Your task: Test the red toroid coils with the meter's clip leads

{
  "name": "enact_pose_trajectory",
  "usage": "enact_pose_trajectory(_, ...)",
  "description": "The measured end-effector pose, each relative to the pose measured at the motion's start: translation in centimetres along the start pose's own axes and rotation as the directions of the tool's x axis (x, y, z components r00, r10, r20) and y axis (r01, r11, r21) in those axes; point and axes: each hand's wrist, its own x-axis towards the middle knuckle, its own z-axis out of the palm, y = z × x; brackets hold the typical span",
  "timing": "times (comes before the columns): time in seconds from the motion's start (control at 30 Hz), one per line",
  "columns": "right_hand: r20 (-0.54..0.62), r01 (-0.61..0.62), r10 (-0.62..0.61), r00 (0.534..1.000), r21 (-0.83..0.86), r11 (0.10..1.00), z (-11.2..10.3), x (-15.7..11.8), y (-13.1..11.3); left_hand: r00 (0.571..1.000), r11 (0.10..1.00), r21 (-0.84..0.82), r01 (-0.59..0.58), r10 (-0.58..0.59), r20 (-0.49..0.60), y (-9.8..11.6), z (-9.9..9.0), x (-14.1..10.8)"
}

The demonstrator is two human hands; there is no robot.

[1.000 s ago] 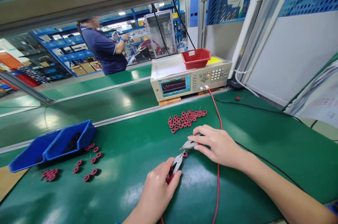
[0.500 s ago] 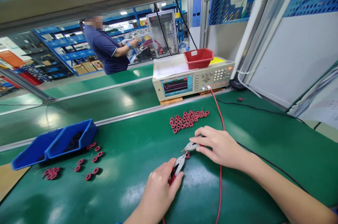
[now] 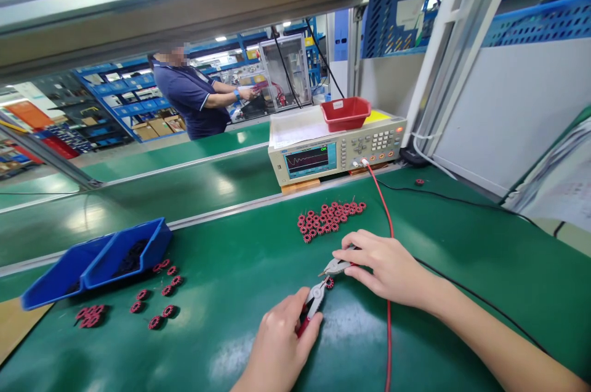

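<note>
While the green worktop (image 3: pixel 221 336) stretches away beneath everything around it, the beige tester (image 3: pixel 345 149) is what I take my bearings from. Left of the tester and nearer to me sit the blue bins (image 3: pixel 159 237), with dark parts inside. Both my hands are in front of the tester, my right hand (image 3: pixel 383 264) closer to it than my left hand (image 3: pixel 282 338). Just in front of the tester lies a cluster of red wound rings (image 3: pixel 329 221); on top of it rests a red tray (image 3: pixel 345 111), and its screen (image 3: pixel 310 159) shows a wavy trace with a green OK. A red lead (image 3: pixel 382 198) runs from the tester's face and passes under my right wrist. Each grip is closed on a clip: my left one presses the red handles of the left clip (image 3: pixel 316 297), my right one pinches the right clip (image 3: pixel 336 266). Smallest, the single ring (image 3: pixel 329 283) is in front of the tester, past the cluster on my side, just beside both clips' tips; whether they bite its wires is too small to tell. As I judge it, a shaky or uneven squeeze could let a tip slip off and spoil the contact, metal tips brought together could bridge, and my right forearm dragging the red lead could jerk a clip or knock the ring askew.
</note>
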Motion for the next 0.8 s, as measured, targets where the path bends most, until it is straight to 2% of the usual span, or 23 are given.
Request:
enact_pose_trajectory(0.33,-0.041,-0.073,0.073,0.996,0.002,0.997,-0.2,-0.8,0.9,1.0,1.0,0.006,0.004,-0.004,-0.006,-0.1,0.0,-0.1)
enact_pose_trajectory(0.8,0.01,-0.089,0.089,0.996,0.015,0.996,-0.2,-0.7,1.0,0.999,1.0,0.018,-0.017,0.017,-0.027,-0.3,0.2,-0.1)
